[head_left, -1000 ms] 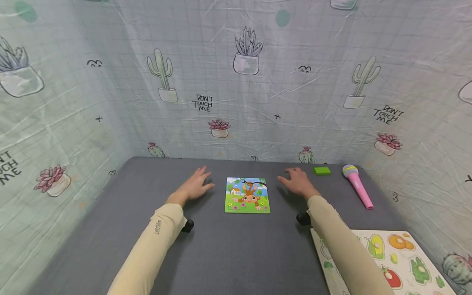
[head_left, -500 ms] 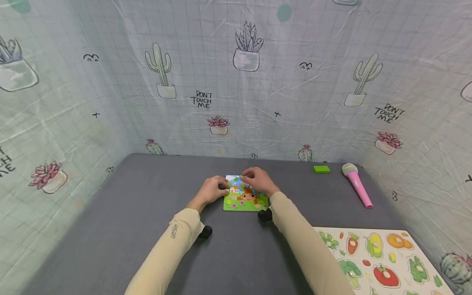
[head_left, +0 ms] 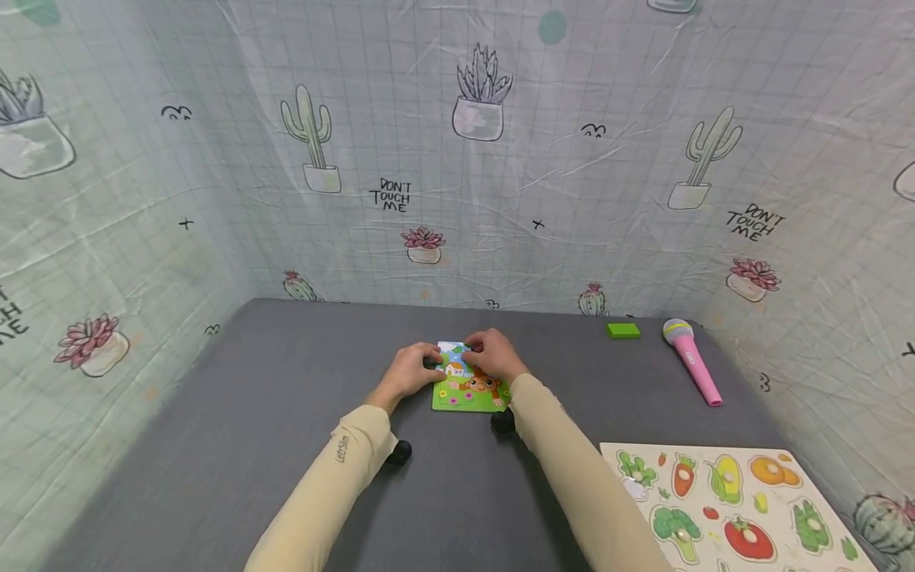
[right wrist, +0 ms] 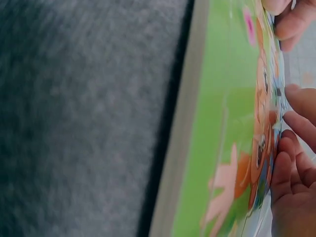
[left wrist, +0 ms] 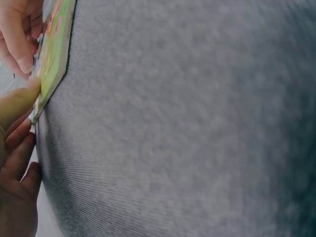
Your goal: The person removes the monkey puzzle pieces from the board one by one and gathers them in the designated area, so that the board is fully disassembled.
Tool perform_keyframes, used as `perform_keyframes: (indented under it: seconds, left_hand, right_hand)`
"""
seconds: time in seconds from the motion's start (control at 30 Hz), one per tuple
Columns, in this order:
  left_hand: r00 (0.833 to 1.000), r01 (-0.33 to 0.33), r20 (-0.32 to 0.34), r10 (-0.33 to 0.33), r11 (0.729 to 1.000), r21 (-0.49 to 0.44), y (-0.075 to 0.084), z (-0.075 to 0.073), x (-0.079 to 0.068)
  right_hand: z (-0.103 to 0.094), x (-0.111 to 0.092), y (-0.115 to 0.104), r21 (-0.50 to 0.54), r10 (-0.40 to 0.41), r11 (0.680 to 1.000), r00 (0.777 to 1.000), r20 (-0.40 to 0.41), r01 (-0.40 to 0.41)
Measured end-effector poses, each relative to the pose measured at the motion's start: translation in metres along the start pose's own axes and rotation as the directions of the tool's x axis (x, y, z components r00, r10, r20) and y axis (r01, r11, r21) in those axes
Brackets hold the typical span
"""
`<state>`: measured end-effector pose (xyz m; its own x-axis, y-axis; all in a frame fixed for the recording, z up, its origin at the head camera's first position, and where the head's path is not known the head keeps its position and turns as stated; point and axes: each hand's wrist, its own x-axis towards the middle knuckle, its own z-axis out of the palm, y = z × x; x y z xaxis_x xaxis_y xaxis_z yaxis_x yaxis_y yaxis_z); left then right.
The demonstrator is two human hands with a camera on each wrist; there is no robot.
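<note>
A small square jigsaw puzzle point(head_left: 465, 400) with a monkey, a house and flowers lies flat at the middle of the table. My left hand point(head_left: 409, 370) holds its left edge, thumb on the face and fingers along the side. Over the upper right part, my right hand point(head_left: 497, 354) bends its thumb and fingers onto the picture and covers part of the monkey. In the right wrist view, fingertips meet the surface of the puzzle point(right wrist: 212, 98); whether they pinch a piece cannot be made out. The puzzle's green border point(left wrist: 58, 54) shows thick in the left wrist view.
A green block point(head_left: 623, 330) and a pink toy microphone point(head_left: 693, 363) lie at the back right of the grey table point(head_left: 286, 381). A board with vegetable pictures point(head_left: 779, 508) is at the front right, near the right sleeve. Printed cloth walls point(head_left: 543, 175) stand behind and at both sides.
Both hands have come inward from either side of the puzzle, the left onto its left edge, the right onto its upper part. In the last half second the right hand has shifted slightly left.
</note>
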<state>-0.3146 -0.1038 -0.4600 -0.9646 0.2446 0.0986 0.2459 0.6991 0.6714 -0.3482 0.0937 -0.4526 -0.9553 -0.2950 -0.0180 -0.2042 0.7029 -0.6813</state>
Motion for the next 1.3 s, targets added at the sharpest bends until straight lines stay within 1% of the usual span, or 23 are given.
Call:
perform_keyframes:
  seconds: [0.13, 0.27, 0.43, 0.6, 0.67, 0.77, 0.8, 0.9, 0.97, 1.0, 1.1, 1.2, 1.3]
  left_hand:
    - [1.0, -0.01, 0.005, 0.01, 1.0, 0.003, 0.002, 0.0, -0.002]
    - [1.0, -0.018, 0.002, 0.018, 1.0, 0.001, 0.002, 0.0, -0.003]
    - [1.0, -0.029, -0.009, 0.029, 0.999, 0.015, -0.001, 0.001, -0.003]
    - [1.0, -0.026, 0.012, 0.026, 0.999, 0.023, -0.001, 0.002, -0.002]
    - [0.999, -0.03, 0.019, 0.03, 0.999, 0.027, 0.0, 0.001, -0.002]
    - [0.999, -0.028, 0.026, 0.027, 0.999, 0.031, 0.001, 0.001, -0.001]
    - [0.999, -0.029, 0.026, 0.028, 0.999, 0.031, 0.002, 0.001, -0.001]
    - [0.999, -0.042, 0.029, 0.041, 0.998, 0.041, 0.001, 0.001, 0.001]
    - [0.997, -0.067, 0.037, 0.065, 0.996, 0.065, 0.001, 0.0, 0.002]
    - [0.996, -0.081, 0.043, 0.078, 0.994, 0.076, 0.001, 0.0, 0.003]
    - [0.992, -0.11, 0.075, 0.103, 0.989, 0.103, 0.0, -0.002, 0.005]
    - [0.99, -0.106, 0.103, 0.096, 0.989, 0.103, -0.001, -0.004, 0.005]
    - [0.99, -0.092, 0.118, 0.081, 0.991, 0.092, -0.003, -0.005, 0.005]
  right_hand:
    - [0.002, 0.0, -0.004, -0.037, -0.01, 0.999, 1.0, -0.008, 0.009]
    - [0.004, -0.001, -0.006, -0.039, 0.013, 0.999, 1.0, -0.001, -0.013]
    - [0.007, 0.0, -0.007, -0.018, 0.039, 0.999, 0.999, -0.017, -0.039]
    - [0.009, 0.0, -0.007, 0.044, 0.061, 0.997, 0.997, -0.047, -0.059]
    - [0.009, -0.002, -0.008, 0.082, 0.052, 0.995, 0.997, -0.054, -0.048]
    - [0.008, -0.004, -0.009, 0.115, 0.003, 0.993, 0.998, -0.062, 0.004]
    - [0.008, -0.005, -0.009, 0.107, -0.028, 0.994, 0.997, -0.068, 0.035]
    - [0.007, -0.006, -0.01, 0.098, -0.086, 0.991, 0.994, -0.069, 0.092]
    - [0.005, -0.006, -0.01, 0.092, -0.093, 0.991, 0.993, -0.073, 0.1]
    - [0.003, -0.006, -0.01, 0.09, -0.089, 0.991, 0.993, -0.077, 0.096]
    - [-0.002, -0.005, -0.005, 0.119, -0.034, 0.992, 0.995, -0.094, 0.045]
    - [-0.01, -0.007, 0.001, 0.179, 0.036, 0.984, 0.994, -0.098, -0.018]
    - [-0.019, -0.011, 0.009, 0.242, 0.09, 0.968, 0.991, -0.095, -0.064]
